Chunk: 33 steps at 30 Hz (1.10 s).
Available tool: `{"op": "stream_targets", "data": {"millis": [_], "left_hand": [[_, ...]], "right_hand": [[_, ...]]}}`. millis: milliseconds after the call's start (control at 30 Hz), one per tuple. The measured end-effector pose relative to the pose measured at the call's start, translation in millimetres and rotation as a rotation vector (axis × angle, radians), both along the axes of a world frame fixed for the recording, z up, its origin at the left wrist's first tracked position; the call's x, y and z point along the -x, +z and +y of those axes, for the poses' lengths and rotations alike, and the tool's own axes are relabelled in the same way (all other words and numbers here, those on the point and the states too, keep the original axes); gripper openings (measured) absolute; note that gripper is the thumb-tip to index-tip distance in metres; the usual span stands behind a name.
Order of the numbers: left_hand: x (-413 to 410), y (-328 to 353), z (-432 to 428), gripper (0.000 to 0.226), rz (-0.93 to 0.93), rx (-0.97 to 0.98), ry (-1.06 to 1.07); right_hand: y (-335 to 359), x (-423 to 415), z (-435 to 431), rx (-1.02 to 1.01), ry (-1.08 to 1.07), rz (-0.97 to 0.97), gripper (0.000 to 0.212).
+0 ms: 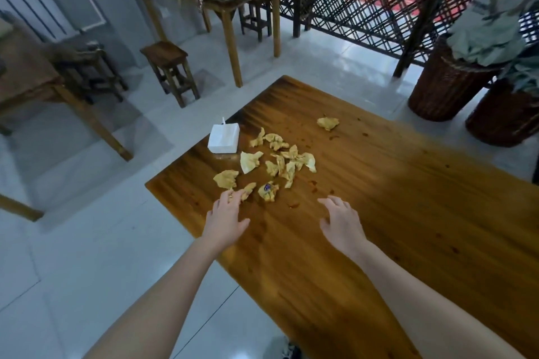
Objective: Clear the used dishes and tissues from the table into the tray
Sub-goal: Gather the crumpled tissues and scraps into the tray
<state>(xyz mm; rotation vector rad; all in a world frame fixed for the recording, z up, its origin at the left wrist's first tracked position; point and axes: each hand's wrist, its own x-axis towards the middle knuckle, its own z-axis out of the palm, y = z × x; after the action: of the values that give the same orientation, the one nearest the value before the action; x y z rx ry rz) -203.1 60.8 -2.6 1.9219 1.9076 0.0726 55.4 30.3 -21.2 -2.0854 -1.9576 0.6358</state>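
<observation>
Several crumpled yellowish used tissues (280, 159) lie scattered on the wooden table (408, 198), with one more tissue (328, 123) lying apart farther back. My left hand (226, 217) reaches to the nearest tissue (248, 190) and its fingertips touch it, fingers slightly curled. Another tissue with a blue mark (268, 190) lies just right of that one. My right hand (341, 220) hovers over the table with fingers spread and relaxed, holding nothing. No tray or dishes are in view.
A white tissue box (224, 139) stands near the table's left edge behind the tissues. Small crumbs and stains dot the tabletop. Other wooden tables and a stool (170, 70) stand on the tiled floor to the left. Wicker baskets (446, 90) sit at the right.
</observation>
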Motion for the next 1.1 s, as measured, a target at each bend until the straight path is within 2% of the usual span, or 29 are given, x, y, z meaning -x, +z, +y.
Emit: {"op": "stream_targets", "data": {"millis": [167,267,533,667,767,967,1100], "left_hand": [[7,-22,32,0.088,0.043,0.086,0.041],[12,-36,56,0.098,0.064,0.121,0.02],[29,-70,112,0.103,0.173,0.173,-0.25],[40,-78,131,0.086,0.115,0.236,-0.464],[47,-80,140,0.067,0.127,0.193,-0.632],[52,-83,150,0.035,0.059,0.022,-0.74],[55,-80,167,0.021,-0.054,-0.054,-0.771]], "right_hand": [[-18,9,15,0.042,0.009,-0.016,0.052],[-29,7,27,0.069,-0.067,-0.011,0.051],[-43,34,57,0.115,-0.227,0.0,0.049],[-48,60,75,0.143,-0.263,0.024,0.048],[-48,84,92,0.139,-0.289,0.037,0.049],[-48,113,112,0.201,-0.228,0.053,0.083],[-47,116,129,0.259,-0.202,0.003,0.096]]}}
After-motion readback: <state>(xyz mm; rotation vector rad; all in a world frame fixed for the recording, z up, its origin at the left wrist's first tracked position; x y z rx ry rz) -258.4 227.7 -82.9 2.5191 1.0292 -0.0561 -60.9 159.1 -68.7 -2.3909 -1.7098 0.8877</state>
